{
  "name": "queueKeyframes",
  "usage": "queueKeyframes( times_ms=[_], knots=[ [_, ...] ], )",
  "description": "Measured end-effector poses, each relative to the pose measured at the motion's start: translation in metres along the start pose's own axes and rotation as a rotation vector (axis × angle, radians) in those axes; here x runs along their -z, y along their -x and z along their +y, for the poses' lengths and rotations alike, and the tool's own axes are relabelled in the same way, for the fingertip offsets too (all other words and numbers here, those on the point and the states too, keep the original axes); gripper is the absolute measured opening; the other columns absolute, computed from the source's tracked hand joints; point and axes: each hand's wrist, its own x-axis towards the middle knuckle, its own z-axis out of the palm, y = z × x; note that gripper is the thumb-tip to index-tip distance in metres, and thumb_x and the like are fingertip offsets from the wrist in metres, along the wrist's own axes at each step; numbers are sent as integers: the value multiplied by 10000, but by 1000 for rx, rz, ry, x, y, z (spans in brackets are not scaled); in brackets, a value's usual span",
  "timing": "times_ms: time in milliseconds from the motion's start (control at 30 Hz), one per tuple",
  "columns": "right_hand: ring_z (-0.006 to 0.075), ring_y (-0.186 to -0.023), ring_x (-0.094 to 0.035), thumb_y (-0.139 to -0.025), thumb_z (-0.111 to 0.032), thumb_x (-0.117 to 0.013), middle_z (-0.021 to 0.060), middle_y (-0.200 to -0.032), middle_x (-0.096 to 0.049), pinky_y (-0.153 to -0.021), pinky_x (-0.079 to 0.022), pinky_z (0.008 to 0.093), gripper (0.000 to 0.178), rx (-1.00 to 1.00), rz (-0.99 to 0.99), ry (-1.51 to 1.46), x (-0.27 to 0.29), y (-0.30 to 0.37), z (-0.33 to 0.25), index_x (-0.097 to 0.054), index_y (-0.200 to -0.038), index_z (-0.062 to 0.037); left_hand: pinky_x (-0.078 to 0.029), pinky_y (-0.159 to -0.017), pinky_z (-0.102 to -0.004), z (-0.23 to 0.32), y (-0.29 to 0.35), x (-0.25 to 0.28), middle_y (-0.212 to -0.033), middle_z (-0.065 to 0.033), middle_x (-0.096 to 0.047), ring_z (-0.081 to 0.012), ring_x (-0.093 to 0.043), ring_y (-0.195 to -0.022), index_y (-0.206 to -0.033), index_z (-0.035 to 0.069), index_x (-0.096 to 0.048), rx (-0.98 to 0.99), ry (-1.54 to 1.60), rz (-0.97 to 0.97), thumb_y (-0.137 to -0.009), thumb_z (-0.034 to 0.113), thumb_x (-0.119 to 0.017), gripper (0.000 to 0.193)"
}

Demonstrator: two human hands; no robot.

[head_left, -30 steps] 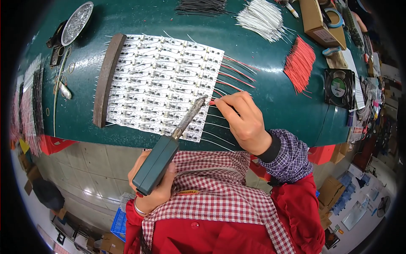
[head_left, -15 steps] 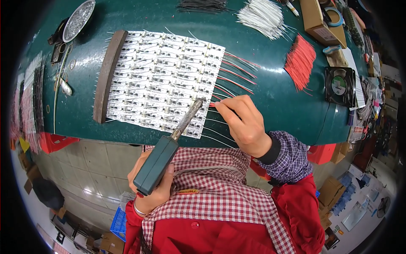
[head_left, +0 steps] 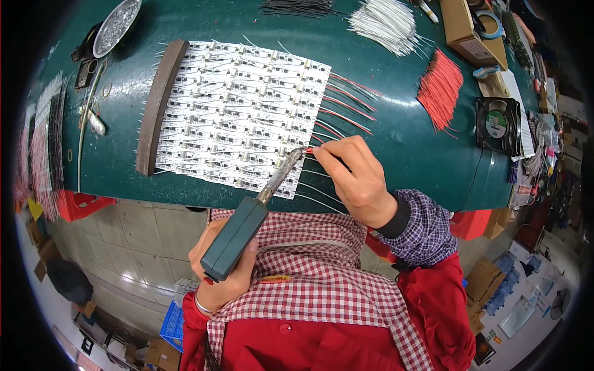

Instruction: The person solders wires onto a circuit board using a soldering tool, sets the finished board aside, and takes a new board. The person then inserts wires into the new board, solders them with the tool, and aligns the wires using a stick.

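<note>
My left hand (head_left: 215,258) is wrapped round the dark green handle of a soldering iron (head_left: 238,232). Its metal tip meets the right edge of a white circuit board panel (head_left: 238,117), which carries rows of small black parts and short wires. At that same spot, my right hand (head_left: 356,179) pinches a red wire (head_left: 310,150) between thumb and forefinger, its end by the iron's tip. Farther up this edge, several red and white wires (head_left: 349,102) stick out to the right. A brown bar (head_left: 159,108) lies across the panel's left edge.
Bundles of red wires (head_left: 440,89), white wires (head_left: 385,26) and black wires (head_left: 297,6) lie on the green table (head_left: 396,148). On the right stand a black fan (head_left: 497,126) and a cardboard box (head_left: 464,34). A metal dish (head_left: 116,28) is at the far left.
The soldering iron in my left hand has moved slightly right and its tip now reaches the panel's edge by the red wire. My right hand has barely shifted.
</note>
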Motion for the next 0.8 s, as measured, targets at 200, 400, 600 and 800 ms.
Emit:
queueKeyframes(
  times_ms=[200, 400, 600, 800],
  knots=[
    [280, -826, -607, -667, 75, -672, 142, -961, -636, -696, -523, 355, 390, 0, 5, 12, -1, 1, 0, -663, -1057, 73, -541, -659, -354, 0, -1, -1, -918, -168, -677, -291, -682, -752, -970, -54, -695, 12, 7, 6, -751, -35, -743, 225],
    [277, -826, -610, -664, 76, -669, 135, -950, -637, -694, -527, 354, 386, -4, 14, 26, -1, 0, -2, -662, -1050, 71, -546, -666, -354, -12, 17, -4, -920, -177, -678, -300, -687, -762, -979, -62, -695, 125, 99, 62, -754, -32, -745, 232],
    [286, -819, -614, -657, 84, -677, 134, -935, -633, -692, -528, 355, 388, 9, 57, 35, -3, 1, -3, -660, -1044, 72, -562, -737, -372, -11, 20, -4, -975, -208, -686, -332, -704, -850, -1017, -70, -692, 122, 103, 102, -767, -17, -746, 261],
    [292, -808, -612, -650, 88, -682, 137, -920, -636, -683, -518, 359, 362, 36, 108, 23, -5, 7, -12, -668, -1011, 77, -562, -743, -375, -14, 26, -2, -986, -216, -688, -342, -705, -862, -1020, -76, -691, 137, 101, 93, -770, -14, -748, 264]
  ],
)
